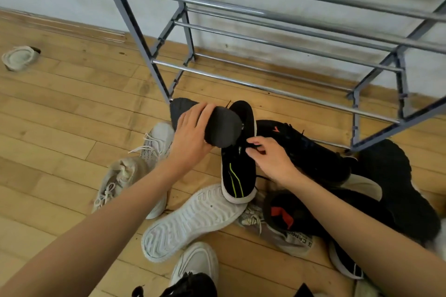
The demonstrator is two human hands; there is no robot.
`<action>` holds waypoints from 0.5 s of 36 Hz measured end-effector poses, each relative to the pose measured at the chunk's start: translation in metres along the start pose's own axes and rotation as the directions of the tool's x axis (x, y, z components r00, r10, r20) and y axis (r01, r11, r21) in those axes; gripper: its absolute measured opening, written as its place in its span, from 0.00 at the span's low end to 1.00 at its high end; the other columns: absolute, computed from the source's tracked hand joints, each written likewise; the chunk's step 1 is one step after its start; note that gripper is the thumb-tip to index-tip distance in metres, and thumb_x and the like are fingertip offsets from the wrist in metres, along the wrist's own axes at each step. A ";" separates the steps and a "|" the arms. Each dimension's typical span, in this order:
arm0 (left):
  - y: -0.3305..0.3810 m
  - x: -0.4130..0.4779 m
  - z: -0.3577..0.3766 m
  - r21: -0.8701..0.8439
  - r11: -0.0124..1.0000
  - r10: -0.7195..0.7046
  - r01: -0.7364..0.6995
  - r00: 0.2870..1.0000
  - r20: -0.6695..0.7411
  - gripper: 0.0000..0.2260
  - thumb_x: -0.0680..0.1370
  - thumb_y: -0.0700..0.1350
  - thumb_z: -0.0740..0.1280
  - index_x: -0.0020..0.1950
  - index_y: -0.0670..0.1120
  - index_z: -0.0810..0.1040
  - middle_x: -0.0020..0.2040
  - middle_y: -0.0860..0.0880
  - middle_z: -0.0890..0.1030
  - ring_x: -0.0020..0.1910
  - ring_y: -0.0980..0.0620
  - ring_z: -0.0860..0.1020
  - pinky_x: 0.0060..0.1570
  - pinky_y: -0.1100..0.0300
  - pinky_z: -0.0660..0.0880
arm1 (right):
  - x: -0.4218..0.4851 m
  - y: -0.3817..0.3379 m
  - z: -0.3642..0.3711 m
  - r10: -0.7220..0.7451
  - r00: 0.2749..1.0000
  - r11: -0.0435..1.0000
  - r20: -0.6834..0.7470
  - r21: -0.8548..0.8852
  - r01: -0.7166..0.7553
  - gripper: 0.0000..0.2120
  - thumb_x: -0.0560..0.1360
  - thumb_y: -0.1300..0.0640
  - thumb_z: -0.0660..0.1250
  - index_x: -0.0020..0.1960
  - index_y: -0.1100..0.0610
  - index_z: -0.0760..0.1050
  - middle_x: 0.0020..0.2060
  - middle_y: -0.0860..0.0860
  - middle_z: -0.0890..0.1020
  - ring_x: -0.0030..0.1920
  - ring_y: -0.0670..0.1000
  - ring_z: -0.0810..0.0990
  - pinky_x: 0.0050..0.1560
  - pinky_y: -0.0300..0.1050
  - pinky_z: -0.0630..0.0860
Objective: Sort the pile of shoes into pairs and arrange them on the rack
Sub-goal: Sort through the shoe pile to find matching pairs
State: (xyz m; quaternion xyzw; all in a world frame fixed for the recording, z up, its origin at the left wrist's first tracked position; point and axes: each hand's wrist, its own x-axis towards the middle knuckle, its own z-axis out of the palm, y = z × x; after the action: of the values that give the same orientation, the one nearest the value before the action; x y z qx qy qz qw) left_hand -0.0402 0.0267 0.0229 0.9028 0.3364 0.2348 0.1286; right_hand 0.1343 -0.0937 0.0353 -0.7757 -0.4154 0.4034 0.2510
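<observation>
My left hand [190, 137] grips a dark grey shoe [222, 128], sole up, above the floor in front of the metal shoe rack [265, 72]. My right hand [270, 159] holds a black sneaker with a green stripe and white sole [237, 171] by its collar, right beside the grey shoe. Around them lies the pile: a white-soled shoe turned over [193, 222], beige sneakers [120, 181], black sneakers with red marks [311, 149], a grey knit shoe [277, 231]. The rack's bars hold nothing.
One pale shoe [19, 58] lies alone on the wooden floor at the far left. A bulky black shoe [398, 188] sits by the rack's right leg. A white wall stands behind the rack. Bare floorboards stretch to the left.
</observation>
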 end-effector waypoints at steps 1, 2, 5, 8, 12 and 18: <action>0.004 -0.003 0.000 -0.055 0.998 0.011 -0.013 1.000 -0.024 0.40 0.63 0.44 0.77 0.70 0.47 0.60 0.66 0.40 0.71 0.66 0.42 0.69 0.63 0.45 0.68 | -0.003 -0.004 -0.003 0.037 0.998 0.991 -0.044 0.134 -0.030 0.15 0.79 0.51 0.61 0.64 0.53 0.74 0.59 0.50 0.77 0.60 0.49 0.76 0.62 0.44 0.73; 0.008 -0.006 0.000 -0.072 0.997 0.036 -0.039 0.998 -0.045 0.40 0.63 0.45 0.77 0.70 0.46 0.60 0.66 0.40 0.71 0.65 0.43 0.69 0.61 0.46 0.70 | -0.005 -0.009 -0.006 0.093 0.995 0.957 -0.036 0.280 -0.079 0.15 0.80 0.48 0.59 0.62 0.54 0.75 0.55 0.49 0.80 0.56 0.49 0.78 0.61 0.47 0.76; 0.015 -0.013 0.006 -0.028 0.981 0.189 -0.191 0.980 -0.067 0.36 0.66 0.47 0.75 0.69 0.44 0.62 0.66 0.42 0.68 0.64 0.45 0.69 0.59 0.50 0.70 | -0.010 -0.019 -0.019 0.189 0.959 0.780 0.211 0.562 -0.277 0.22 0.78 0.40 0.57 0.59 0.56 0.76 0.47 0.54 0.84 0.48 0.55 0.84 0.50 0.50 0.81; 0.023 -0.016 0.016 -0.020 0.959 0.284 -0.283 0.958 0.028 0.37 0.67 0.44 0.76 0.70 0.44 0.61 0.66 0.43 0.65 0.66 0.43 0.68 0.63 0.49 0.70 | -0.013 -0.019 -0.028 0.137 0.941 0.738 0.308 0.602 -0.304 0.21 0.76 0.42 0.63 0.60 0.56 0.76 0.52 0.56 0.84 0.51 0.57 0.84 0.48 0.51 0.82; 0.022 -0.013 0.020 -0.152 0.945 0.319 -0.290 0.918 0.235 0.41 0.67 0.36 0.74 0.74 0.45 0.57 0.71 0.44 0.62 0.72 0.44 0.63 0.70 0.49 0.65 | -0.016 -0.011 -0.030 0.145 0.956 0.733 0.256 0.622 -0.277 0.14 0.77 0.49 0.66 0.58 0.56 0.77 0.53 0.57 0.83 0.51 0.57 0.84 0.51 0.56 0.81; 0.037 -0.020 0.006 -0.736 0.566 -0.121 0.370 0.921 0.370 0.22 0.70 0.32 0.62 0.62 0.47 0.76 0.65 0.49 0.72 0.68 0.51 0.69 0.65 0.54 0.70 | -0.020 -0.003 -0.025 0.100 0.984 0.827 0.146 0.538 -0.163 0.09 0.75 0.55 0.69 0.53 0.57 0.79 0.52 0.57 0.82 0.52 0.54 0.83 0.50 0.54 0.82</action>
State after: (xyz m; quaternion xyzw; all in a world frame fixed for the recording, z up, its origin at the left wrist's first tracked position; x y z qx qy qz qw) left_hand -0.0301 -0.0145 0.0257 0.7175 0.2985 0.2100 0.5933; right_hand 0.1470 -0.1105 0.0591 -0.6746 -0.2418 0.5641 0.4102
